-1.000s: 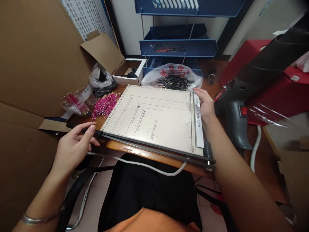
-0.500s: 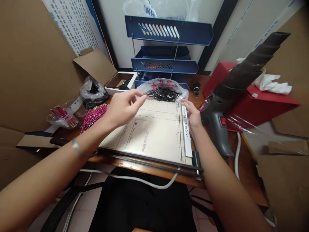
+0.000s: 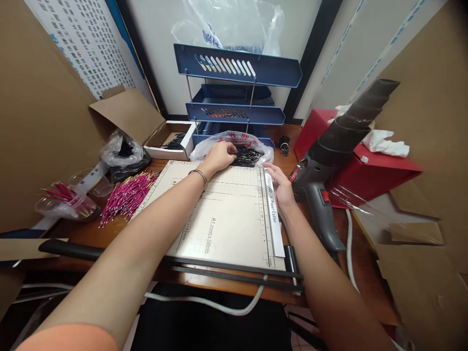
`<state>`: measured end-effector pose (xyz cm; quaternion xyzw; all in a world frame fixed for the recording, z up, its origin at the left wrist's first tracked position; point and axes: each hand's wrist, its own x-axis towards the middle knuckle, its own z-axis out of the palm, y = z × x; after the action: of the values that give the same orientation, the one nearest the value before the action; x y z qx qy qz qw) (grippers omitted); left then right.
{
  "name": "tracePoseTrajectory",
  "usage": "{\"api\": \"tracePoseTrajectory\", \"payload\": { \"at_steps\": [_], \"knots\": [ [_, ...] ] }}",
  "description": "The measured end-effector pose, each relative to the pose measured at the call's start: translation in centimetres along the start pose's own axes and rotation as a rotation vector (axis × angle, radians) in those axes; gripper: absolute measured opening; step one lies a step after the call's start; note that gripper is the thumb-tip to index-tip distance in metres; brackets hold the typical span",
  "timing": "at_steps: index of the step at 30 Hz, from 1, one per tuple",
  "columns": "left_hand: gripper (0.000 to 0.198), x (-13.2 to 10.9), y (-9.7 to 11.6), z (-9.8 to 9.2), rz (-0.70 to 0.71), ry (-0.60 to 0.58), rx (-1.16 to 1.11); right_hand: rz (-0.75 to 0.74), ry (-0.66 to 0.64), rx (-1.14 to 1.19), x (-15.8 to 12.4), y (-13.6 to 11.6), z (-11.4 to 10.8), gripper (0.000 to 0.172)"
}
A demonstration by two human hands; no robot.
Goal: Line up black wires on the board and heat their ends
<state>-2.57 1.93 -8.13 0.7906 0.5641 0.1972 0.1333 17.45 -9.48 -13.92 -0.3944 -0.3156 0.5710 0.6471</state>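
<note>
Strands [image 3: 248, 157] now at left hand [image 3: 220, 157] — grip unclear, right hand [image 3: 283, 190] still loosely uncurled beside paper cutter [image 3: 234, 224]

Paper cutter [image 3: 237, 229]: cream gridded bed, lying flat. Thin black pieces [image 3: 246, 157]: heaped inside the translucent bag [image 3: 268, 153] beyond the paper cutter.

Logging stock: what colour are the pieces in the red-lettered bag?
The pieces are mostly black; head view.

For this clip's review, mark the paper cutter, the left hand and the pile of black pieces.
Paper cutter [image 3: 234, 231]: head view, on a bare part of its board.
Left hand [image 3: 218, 157]: head view, on the back of the hand.
Pile of black pieces [image 3: 247, 155]: head view, on its visible middle.
</note>
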Motion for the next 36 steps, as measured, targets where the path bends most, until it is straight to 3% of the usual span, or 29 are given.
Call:
{"api": "tracePoseTrajectory", "payload": {
  "at_steps": [7,11,14,19,27,32,36],
  "knots": [
    [0.025,3.6,-2.5,1.5,0.14,-0.036,0.007,0.027,-0.01,-0.023,-0.3,-0.3,0.1,0.048],
    [0.022,4.4,-4.5,0.8,0.175,-0.001,0.018,0.024,-0.03,-0.046,-0.4,-0.3,0.1,0.048],
    [0.02,4.2,-5.2,-0.3,0.202,-0.066,0.031,0.041,-0.016,-0.056,-0.4,-0.5,0.3,0.048],
    [0.024,3.6,-4.9,-1.4,0.231,-0.118,0.021,0.056,0.042,-0.043,-0.4,-0.7,0.7,0.048],
    [0.024,3.1,-3.8,-1.4,0.24,-0.144,-0.021,0.021,0.015,-0.111,-0.2,-0.4,0.3,0.046],
    [0.027,2.9,-3.4,-1.7,0.283,-0.306,-0.073,0.013,0.011,-0.118,-0.3,-0.6,0.5,0.047],
    [0.031,2.9,-2.8,-1.9,0.301,-0.349,0.025,0.028,0.042,-0.088,-0.5,-0.7,0.8,0.046]
  ]
}}
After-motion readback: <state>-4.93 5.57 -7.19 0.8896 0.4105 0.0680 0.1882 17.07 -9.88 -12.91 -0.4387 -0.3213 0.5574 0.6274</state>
